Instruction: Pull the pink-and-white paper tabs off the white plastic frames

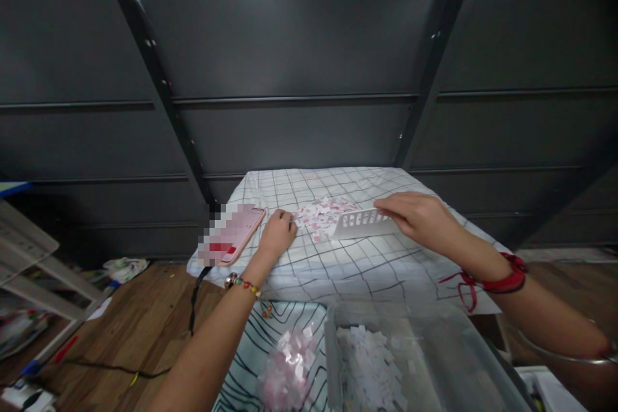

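My right hand grips the upper edge of a white slotted plastic tray, which stands tilted on the checked cloth. Against the tray's left side lies a loose pile of small white and pink paper slips. My left hand rests on the cloth at the left edge of that pile, its fingers curled together; whatever may be in them is hidden. To the left of this hand is a pink phone, partly blurred out, with a black cable attached.
The checked cloth covers a low table against a dark panelled wall. Nearer me stand a clear plastic bin with white slips and a patterned surface bearing pink shiny packets. A black cable hangs to the wooden floor.
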`<state>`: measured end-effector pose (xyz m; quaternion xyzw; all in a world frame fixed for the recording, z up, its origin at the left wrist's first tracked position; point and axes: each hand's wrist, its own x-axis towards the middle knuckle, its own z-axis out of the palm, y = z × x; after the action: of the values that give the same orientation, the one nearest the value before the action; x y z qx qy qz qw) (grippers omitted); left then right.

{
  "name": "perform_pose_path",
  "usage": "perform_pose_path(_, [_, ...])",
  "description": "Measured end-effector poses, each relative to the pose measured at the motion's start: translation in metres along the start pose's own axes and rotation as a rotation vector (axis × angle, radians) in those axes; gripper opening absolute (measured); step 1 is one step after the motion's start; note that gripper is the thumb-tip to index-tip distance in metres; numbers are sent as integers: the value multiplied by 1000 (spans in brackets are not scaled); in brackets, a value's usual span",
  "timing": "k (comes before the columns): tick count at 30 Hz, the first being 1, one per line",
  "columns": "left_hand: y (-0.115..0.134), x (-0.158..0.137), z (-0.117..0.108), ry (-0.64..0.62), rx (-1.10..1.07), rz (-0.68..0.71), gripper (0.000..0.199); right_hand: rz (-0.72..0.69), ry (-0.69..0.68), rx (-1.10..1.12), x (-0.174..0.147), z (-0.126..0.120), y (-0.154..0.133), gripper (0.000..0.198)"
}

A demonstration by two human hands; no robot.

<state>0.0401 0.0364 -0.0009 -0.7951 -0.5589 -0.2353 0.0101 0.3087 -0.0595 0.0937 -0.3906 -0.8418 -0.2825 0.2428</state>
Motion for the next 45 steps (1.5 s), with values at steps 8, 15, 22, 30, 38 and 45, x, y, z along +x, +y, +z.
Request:
perform_pose_path(8, [1,0,-1,17,-20,28,24,7,-7,114,-8,-8,8,25])
perform_pose_path(15, [1,0,-1,33,-26,47,23,50,12,124,-10,-11,8,25])
perform_pose_path(22, [2,1,0,32,-26,85,28,8,-49,199,-23,-18,16,27])
perform_pose_path(30, [2,1,0,56,-73,151,26,81,12,192,-21,-18,19,24])
perform_pose_path(38, [0,0,0,55,-123,177,25,32,33,70,4,12,-1,23])
perform_pose_path(45, [0,-1,-2,73,-155,212,25,-16,23,121,4,2,-4,23])
